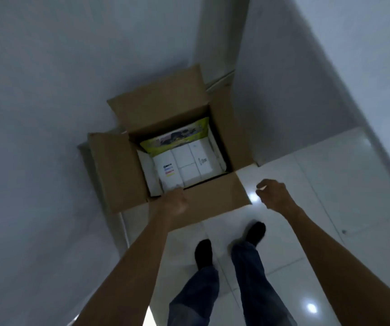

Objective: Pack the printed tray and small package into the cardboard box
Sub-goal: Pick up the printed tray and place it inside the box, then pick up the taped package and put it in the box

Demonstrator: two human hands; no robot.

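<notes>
An open cardboard box (118, 170) stands on the floor in a corner, all its flaps folded out. Inside, a yellow-green printed tray (177, 137) leans against the far wall above several white packages. A small white package (168, 171) with a coloured label lies at the near left. My left hand (175, 200) reaches over the near flap, its fingertips at that package's near end; the grip is hidden by the back of the hand. My right hand (273, 192) hovers over the floor to the right of the near flap, loosely curled and holding nothing.
White walls close in on the left, behind the box and on the right. A glossy white tiled floor (307, 208) spreads to the right and toward me. My own legs in jeans and dark shoes (203, 254) stand just behind the near flap.
</notes>
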